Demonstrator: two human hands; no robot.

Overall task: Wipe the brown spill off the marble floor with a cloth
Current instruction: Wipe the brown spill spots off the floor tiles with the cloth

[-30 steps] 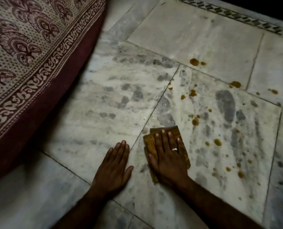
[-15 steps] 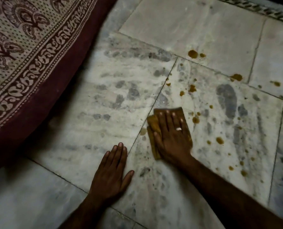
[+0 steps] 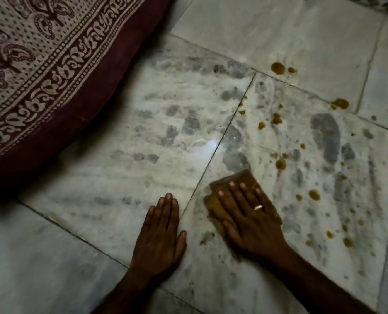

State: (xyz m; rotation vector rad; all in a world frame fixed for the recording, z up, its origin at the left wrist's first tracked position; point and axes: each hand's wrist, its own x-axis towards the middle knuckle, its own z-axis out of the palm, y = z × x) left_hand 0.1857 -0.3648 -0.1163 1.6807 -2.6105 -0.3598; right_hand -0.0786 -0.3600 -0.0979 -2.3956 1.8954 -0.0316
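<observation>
Dozens of drops of the brown spill lie scattered over the marble floor, to the right of and beyond the cloth, and some sit across the tile joints at the far side. The main risk, as I judge it, is smearing. The cloth looks brown and damp, so dragging it through the drops could spread a film instead of lifting them and push liquid into the grout lines. A stroke running wide to the left could carry stain toward the patterned bedspread.

The cloth is a small folded pad, ochre-brown, with blurred edges. The right hand, with a ring on one finger, presses it flat with straight fingers. The left hand rests flat on the floor just to its left, fingers together.
</observation>
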